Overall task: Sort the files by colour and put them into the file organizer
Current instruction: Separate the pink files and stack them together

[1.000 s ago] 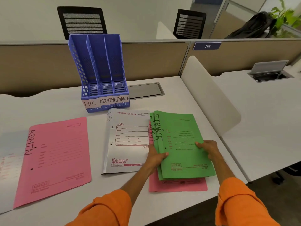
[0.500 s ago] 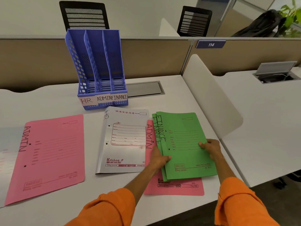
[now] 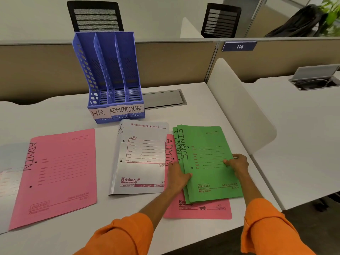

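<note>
Two green files (image 3: pixel 207 162) marked FINANCE lie stacked on a pink file (image 3: pixel 197 211) near the worktop's (image 3: pixel 55 240) right edge. The left hand (image 3: pixel 177 176) has its grip on their left edge, thumb on top; the right hand (image 3: pixel 237 164) pinches the right edge. A grey file (image 3: pixel 141 159) lies just left, another pink file (image 3: pixel 57 173) farther left. The blue organizer (image 3: pixel 112 80) stands behind, its slots labelled HR, ADMIN, FINANCE.
</note>
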{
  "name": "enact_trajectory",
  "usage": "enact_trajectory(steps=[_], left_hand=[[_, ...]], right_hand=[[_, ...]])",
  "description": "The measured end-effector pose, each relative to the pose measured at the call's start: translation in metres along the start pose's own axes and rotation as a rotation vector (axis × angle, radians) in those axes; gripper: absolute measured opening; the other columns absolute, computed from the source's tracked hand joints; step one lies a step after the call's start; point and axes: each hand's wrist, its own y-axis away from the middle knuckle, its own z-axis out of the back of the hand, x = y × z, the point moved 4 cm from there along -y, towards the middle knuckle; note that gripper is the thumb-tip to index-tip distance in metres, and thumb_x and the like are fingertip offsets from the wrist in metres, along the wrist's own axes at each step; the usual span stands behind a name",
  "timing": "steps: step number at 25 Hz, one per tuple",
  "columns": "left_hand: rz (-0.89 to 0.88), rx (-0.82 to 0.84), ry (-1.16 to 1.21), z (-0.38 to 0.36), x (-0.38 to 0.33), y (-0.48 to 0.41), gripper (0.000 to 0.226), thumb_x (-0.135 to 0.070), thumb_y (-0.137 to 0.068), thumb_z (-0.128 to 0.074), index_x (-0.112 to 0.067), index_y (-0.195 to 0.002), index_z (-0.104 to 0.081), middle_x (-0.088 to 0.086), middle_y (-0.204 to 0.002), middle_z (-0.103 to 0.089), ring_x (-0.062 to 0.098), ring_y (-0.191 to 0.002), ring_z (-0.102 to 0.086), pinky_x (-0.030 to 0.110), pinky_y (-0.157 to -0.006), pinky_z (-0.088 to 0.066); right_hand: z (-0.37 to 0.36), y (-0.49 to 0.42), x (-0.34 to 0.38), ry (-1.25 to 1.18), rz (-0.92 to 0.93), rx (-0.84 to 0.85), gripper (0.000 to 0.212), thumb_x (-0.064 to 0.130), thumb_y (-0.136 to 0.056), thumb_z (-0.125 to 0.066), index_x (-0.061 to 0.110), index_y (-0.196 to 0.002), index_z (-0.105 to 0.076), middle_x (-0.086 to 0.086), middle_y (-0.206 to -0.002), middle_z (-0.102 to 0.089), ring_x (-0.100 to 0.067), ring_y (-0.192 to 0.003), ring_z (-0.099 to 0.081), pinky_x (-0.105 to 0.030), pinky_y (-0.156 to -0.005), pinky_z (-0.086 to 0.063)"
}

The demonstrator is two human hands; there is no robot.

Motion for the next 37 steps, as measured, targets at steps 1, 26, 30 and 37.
enact_trajectory(steps=[1, 26, 30, 37], left_hand=[[-0.032, -0.031, -0.037, 0.003, 0.000, 0.001, 0.048, -0.017, -0.074, -0.080, -0.008, -0.115, -0.057, 0.007, -0.118, -0.056, 0.021, -0.107, -0.058, 0.033, -0.091, -0.055], [0.278, -0.002, 0.198, 0.041, 0.046, 0.015, 0.015, -0.004, -0.064, -0.076, -0.008, -0.076, -0.066, 0.002, -0.073, -0.066, 0.008, -0.060, -0.060, 0.019, -0.047, -0.050], [0.235, 0.050, 0.366, 0.037, 0.045, 0.025, 0.027, -0.003, -0.073, -0.073, -0.014, -0.091, -0.056, -0.002, -0.086, -0.063, 0.009, -0.075, -0.063, 0.016, -0.051, -0.052], [0.235, 0.000, 0.464, 0.050, 0.037, 0.034, 0.031, 0.000, -0.076, -0.067, -0.015, -0.087, -0.042, 0.017, -0.106, -0.064, 0.031, -0.097, -0.066, 0.051, -0.080, -0.060]], right_hand=[[0.000, 0.001, 0.001, 0.036, 0.015, -0.009, 0.063, 0.000, -0.072, -0.080, -0.004, -0.129, -0.053, -0.025, -0.126, -0.061, -0.037, -0.113, -0.060, -0.043, -0.100, -0.049], [-0.073, 0.082, 0.004, 0.343, 0.433, 0.054, 0.060, 0.040, -0.088, -0.067, 0.003, -0.131, -0.048, -0.015, -0.130, -0.056, -0.029, -0.121, -0.053, -0.042, -0.106, -0.042], [-0.072, 0.082, 0.004, 0.322, 0.411, 0.055, 0.062, 0.041, -0.089, -0.065, 0.003, -0.134, -0.046, -0.015, -0.134, -0.055, -0.030, -0.125, -0.051, -0.045, -0.109, -0.042], [-0.069, 0.083, 0.008, 0.284, 0.385, 0.048, 0.060, 0.039, -0.091, -0.063, 0.003, -0.136, -0.046, -0.016, -0.136, -0.054, -0.031, -0.127, -0.051, -0.049, -0.109, -0.041]])
